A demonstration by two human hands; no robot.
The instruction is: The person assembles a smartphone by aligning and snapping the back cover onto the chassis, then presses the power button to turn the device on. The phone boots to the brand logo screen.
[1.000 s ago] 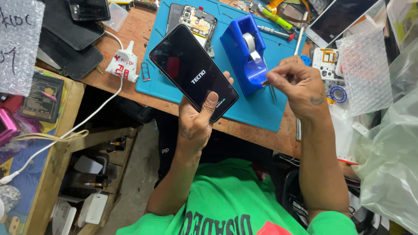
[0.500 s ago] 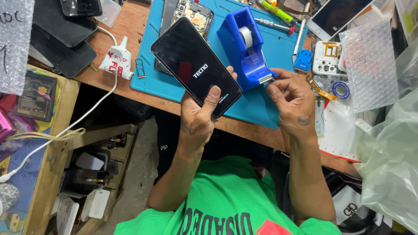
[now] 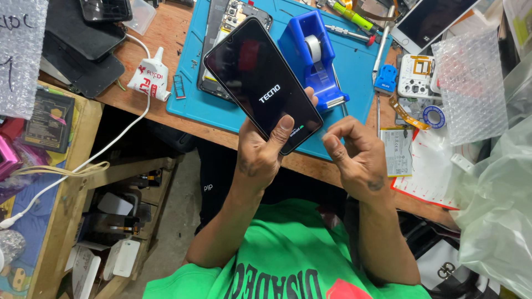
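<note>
While the left hand (image 3: 260, 158) gripped a black phone (image 3: 260, 83) with its thumb on the screen, the right hand (image 3: 357, 158) hung just beside it, fingers curled and pinched together; what they pinched was too small to tell. Beyond stood a blue tape dispenser (image 3: 310, 52) on a blue mat (image 3: 354, 83), partly hidden by the phone, on the cluttered wooden counter (image 3: 166, 44).

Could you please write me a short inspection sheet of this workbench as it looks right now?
Surface: wooden bench with a blue mat.
Job's things: black phone, screen lit, tilted above the mat.
Clutter: blue tape dispenser, opened phone, white glue bottle, bubble wrap, small parts.
Hands: left hand grips the phone, thumb on the screen; right hand beside it, fingers pinched, contents unclear.
Cables: white cable runs off the bench.
Surroundings: plastic bag, shelf below.
</note>
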